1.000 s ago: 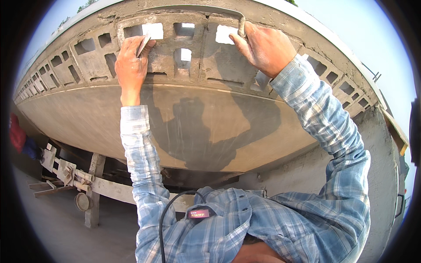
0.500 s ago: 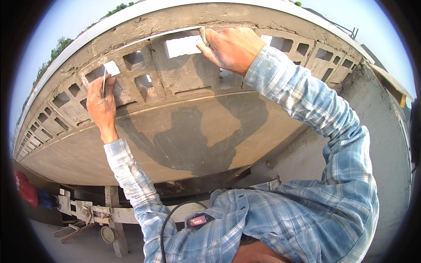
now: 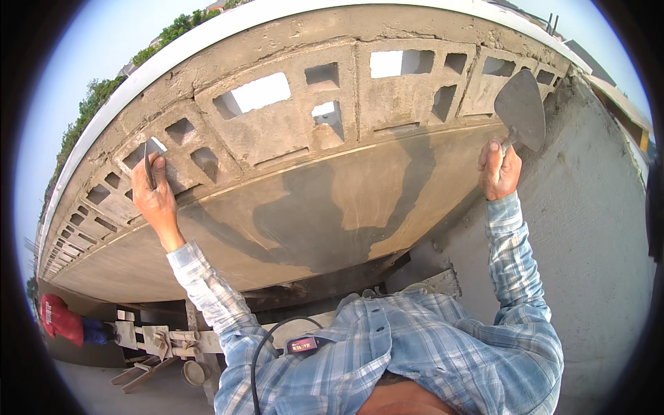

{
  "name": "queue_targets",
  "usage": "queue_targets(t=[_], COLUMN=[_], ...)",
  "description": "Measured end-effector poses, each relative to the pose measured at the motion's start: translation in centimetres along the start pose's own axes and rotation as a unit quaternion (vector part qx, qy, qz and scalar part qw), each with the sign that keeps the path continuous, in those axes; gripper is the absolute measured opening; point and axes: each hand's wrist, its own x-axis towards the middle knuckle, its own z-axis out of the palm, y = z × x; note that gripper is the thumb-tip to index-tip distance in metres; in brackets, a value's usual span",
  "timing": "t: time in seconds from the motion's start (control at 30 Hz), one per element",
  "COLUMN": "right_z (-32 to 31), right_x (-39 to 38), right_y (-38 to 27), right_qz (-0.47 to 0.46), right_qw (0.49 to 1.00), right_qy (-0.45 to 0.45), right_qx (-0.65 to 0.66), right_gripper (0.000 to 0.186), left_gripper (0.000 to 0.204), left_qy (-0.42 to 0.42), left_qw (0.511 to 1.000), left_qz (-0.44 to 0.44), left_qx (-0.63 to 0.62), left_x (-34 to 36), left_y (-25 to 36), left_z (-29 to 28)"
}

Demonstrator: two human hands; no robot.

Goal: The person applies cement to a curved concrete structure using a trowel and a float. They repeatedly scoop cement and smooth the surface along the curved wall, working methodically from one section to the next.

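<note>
My left hand (image 3: pixel 153 190) grips a thin flat tool (image 3: pixel 148 160), seen nearly edge-on, at an opening in a grey concrete vent block (image 3: pixel 207 138) on the left. My right hand (image 3: pixel 498 173) is wrapped round the handle of a rounded metal trowel (image 3: pixel 522 107), its blade raised in front of the blocks at the right end of the row. The row of pierced blocks runs under a rough concrete band (image 3: pixel 277 34). Below it is a smooth plastered face (image 3: pixel 360 207) carrying my shadow.
A co-worker in a red top (image 3: pixel 63 318) is at lower left, beside a plank scaffold (image 3: pixel 166 339) with a round pail (image 3: pixel 196 372). A rough grey wall (image 3: pixel 588 228) stands at right. A white edge (image 3: pixel 325 8) tops the band, with treetops (image 3: pixel 97 104) beyond.
My right hand has come down and to the right from the top openings, and the trowel's blade now shows broadside. My left hand appears farther left and lower as the view has shifted.
</note>
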Motion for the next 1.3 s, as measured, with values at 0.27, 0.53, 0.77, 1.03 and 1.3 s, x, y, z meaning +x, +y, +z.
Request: queue_targets(t=[0.27, 0.53, 0.77, 1.03, 1.3], right_z=[6.2, 7.3, 7.4, 6.9, 6.9], right_x=[5.2, 11.0, 11.5, 11.5, 11.7], right_y=[-8.2, -13.5, -13.2, -12.9, -13.4], right_qz=[-0.199, -0.395, -0.374, -0.39, -0.431], right_qw=[0.966, 0.903, 0.903, 0.894, 0.876], right_qy=[-0.162, -0.155, -0.182, -0.192, -0.193], right_qx=[0.018, -0.065, -0.111, -0.111, -0.098], right_gripper=[0.029, 0.049, 0.048, 0.05, 0.039], left_gripper=[0.02, 0.024, 0.023, 0.018, 0.018], left_qy=[-0.016, 0.019, 0.026, 0.013, 0.031], left_qw=[0.999, 0.999, 1.0, 1.0, 0.999], left_qz=[0.022, 0.016, 0.002, -0.018, -0.008], left_qx=[0.019, 0.021, 0.003, 0.014, 0.001], left_x=[0.0, -0.8, -1.0, -0.6, -0.7], left_y=[-0.2, -0.7, -0.8, 0.4, -0.2], left_z=[0.1, 0.1, 0.7, 0.1, 0.0])
